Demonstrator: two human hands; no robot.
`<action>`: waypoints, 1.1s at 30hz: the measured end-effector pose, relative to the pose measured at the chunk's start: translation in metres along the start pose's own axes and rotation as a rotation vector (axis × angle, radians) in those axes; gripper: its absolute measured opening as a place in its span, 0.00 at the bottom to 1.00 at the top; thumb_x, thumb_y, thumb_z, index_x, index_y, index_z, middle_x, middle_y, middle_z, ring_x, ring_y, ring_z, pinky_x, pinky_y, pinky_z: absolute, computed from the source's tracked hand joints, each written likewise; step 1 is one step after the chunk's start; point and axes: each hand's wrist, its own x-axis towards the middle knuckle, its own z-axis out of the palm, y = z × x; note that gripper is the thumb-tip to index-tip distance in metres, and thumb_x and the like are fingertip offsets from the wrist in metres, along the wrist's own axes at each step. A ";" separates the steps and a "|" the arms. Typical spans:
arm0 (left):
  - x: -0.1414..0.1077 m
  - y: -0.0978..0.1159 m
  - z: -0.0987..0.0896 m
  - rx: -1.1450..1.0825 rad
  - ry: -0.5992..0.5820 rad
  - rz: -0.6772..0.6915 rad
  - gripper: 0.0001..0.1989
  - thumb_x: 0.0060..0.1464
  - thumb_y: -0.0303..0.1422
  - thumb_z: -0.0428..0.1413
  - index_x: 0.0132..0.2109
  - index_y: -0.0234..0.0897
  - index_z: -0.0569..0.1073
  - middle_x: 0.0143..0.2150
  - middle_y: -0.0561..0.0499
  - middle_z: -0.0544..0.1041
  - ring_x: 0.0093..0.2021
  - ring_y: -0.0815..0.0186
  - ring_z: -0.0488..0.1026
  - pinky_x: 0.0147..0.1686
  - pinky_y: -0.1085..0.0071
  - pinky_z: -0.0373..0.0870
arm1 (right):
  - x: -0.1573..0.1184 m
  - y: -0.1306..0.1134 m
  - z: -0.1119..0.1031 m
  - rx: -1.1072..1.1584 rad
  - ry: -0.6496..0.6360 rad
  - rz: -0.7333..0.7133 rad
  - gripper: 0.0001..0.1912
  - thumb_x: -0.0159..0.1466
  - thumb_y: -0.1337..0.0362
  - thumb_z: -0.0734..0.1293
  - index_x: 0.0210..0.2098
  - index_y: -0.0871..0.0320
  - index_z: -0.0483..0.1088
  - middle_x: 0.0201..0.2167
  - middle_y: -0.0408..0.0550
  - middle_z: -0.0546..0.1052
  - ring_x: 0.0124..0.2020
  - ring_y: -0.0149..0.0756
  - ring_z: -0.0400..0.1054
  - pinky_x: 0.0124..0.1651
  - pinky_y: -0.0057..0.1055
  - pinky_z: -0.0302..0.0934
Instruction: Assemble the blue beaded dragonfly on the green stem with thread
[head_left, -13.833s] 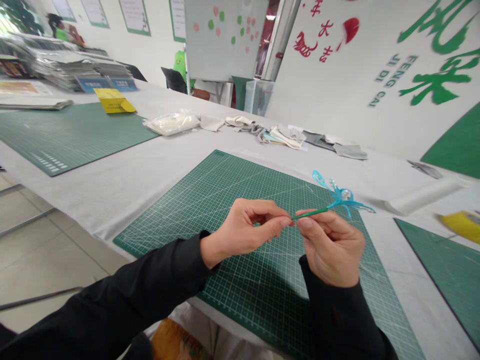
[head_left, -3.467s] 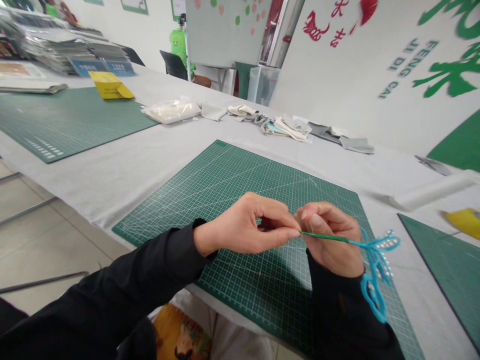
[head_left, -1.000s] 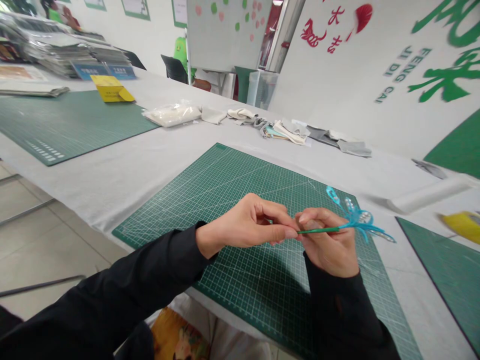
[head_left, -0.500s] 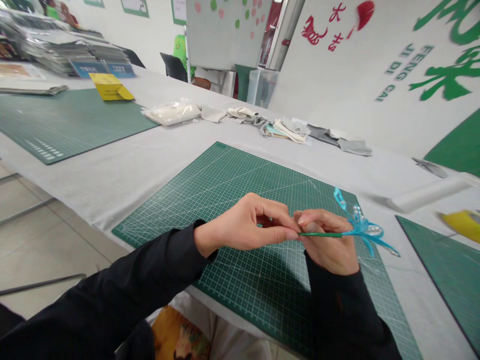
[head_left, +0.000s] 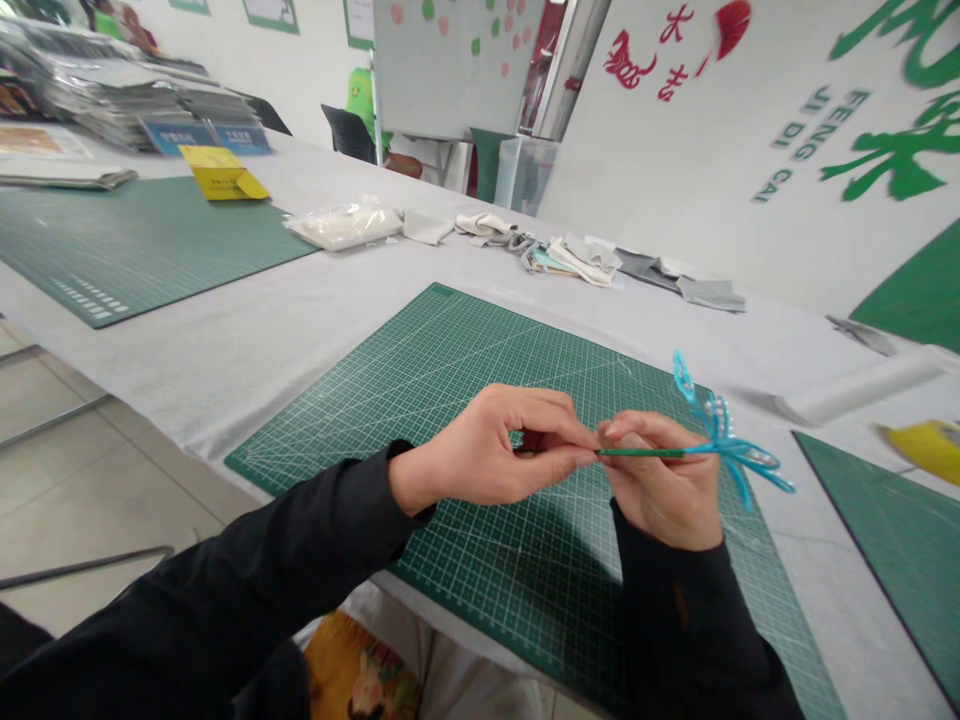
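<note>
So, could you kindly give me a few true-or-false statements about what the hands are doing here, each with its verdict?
1. The left hand and the right hand both pinch a green stem. True.
2. The turquoise wire flower at the stem's far end lies flat on the mat. False: it is held up on the stem, off the mat.
3. The hands are over a green cutting mat. True.
4. The left hand holds a pair of scissors. False: it pinches the stem's near end.
5. The sleeves are white. False: they are black.
</note>
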 end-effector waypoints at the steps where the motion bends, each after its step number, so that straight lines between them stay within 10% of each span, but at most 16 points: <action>1: 0.000 0.000 0.000 0.005 0.010 0.011 0.06 0.53 0.28 0.55 0.34 0.30 0.77 0.25 0.50 0.71 0.23 0.74 0.62 0.23 0.75 0.60 | 0.000 -0.001 0.000 0.002 0.004 -0.002 0.05 0.49 0.61 0.74 0.24 0.53 0.76 0.21 0.42 0.74 0.20 0.28 0.65 0.22 0.27 0.60; 25: 0.000 -0.004 0.011 0.115 0.185 0.025 0.05 0.52 0.25 0.55 0.33 0.30 0.76 0.25 0.51 0.70 0.23 0.75 0.62 0.23 0.76 0.60 | 0.000 -0.001 0.004 0.007 0.088 -0.072 0.04 0.49 0.63 0.75 0.26 0.54 0.78 0.09 0.35 0.61 0.14 0.21 0.53 0.20 0.24 0.55; 33: 0.000 -0.015 0.003 -0.584 -0.002 -0.513 0.08 0.51 0.33 0.59 0.33 0.29 0.76 0.22 0.52 0.70 0.21 0.74 0.65 0.19 0.77 0.57 | 0.000 -0.001 0.003 -0.020 0.063 -0.104 0.02 0.51 0.64 0.74 0.25 0.54 0.77 0.12 0.38 0.67 0.17 0.25 0.61 0.24 0.26 0.61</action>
